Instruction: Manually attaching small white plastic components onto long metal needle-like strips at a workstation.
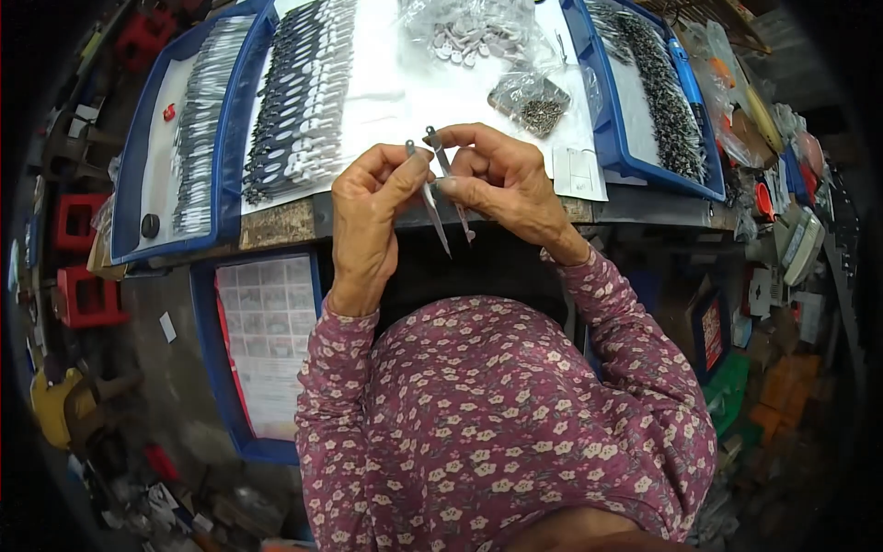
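My left hand (368, 207) pinches a slim pointed metal blade (436, 221) between thumb and fingers, its tip pointing down toward me. In my right hand (501, 179) is a second narrow metal blade (441, 147) with a hole at its upper end and a small tab near its lower end. The two blades hang side by side, close together, above the table's front edge. Whether they touch is hidden by my fingertips. Rows of dark and silver metal pieces (299, 101) lie on white paper just beyond my left hand.
Blue trays of thin metal parts stand at left (225, 138) and right (635, 152). Clear bags hold grey pieces (464, 41) and small brass-coloured fasteners (541, 115). A white card (578, 173) lies near the front edge. Below, left, is another blue tray (241, 419); red stools (87, 294) stand farther left.
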A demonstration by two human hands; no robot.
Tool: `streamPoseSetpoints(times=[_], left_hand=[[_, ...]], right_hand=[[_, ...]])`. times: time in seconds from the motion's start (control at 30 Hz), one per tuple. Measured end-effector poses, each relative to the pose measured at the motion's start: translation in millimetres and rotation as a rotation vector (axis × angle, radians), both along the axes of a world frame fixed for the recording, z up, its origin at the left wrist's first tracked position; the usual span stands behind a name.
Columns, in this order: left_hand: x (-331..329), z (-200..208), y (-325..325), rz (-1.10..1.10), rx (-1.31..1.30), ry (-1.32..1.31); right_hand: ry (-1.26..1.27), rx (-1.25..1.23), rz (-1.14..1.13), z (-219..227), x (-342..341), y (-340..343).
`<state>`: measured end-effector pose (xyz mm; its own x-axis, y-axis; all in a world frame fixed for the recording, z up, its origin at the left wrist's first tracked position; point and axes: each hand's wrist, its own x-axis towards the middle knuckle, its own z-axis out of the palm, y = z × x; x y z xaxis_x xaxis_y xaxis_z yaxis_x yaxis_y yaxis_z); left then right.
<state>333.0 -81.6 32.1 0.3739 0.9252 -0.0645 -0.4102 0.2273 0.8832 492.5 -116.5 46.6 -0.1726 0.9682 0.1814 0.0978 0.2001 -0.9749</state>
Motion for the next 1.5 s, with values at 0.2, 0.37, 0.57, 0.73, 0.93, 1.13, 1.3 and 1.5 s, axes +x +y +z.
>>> streamPoseSetpoints(times=[0.2, 0.37, 0.57, 0.73, 0.93, 1.13, 1.3, 1.5], left_hand=[[-4, -17, 1, -0.010, -0.019, 0.003], [0, -25, 1, -0.006, -0.034, 0.006], [4, -32, 1, -0.015, -0.031, 0.013], [6, -32, 1, -0.016, -0.027, 0.027], [0, -33, 2, -0.056, -0.033, 0.049], [-3, -36, 5, -0.148, -0.068, 0.051], [-2, -33, 7, -0.214, -0.128, 0.074], [0, -34, 5, -0.331, -0.191, 0.062]], right_hand=[[0.019, -0.053, 0.001, -20, -14, -2], [0.057, -0.088, 0.002, -26, -14, -3], [0.043, -0.100, -0.022, -30, -12, -5], [0.031, -0.103, -0.021, -32, -10, -5], [0.047, -0.135, -0.008, -36, -9, -6], [0.097, -0.128, 0.019, -47, 4, 8], [0.139, -0.153, 0.071, -52, 15, 16], [0.122, -0.089, 0.140, -40, 20, 20]])
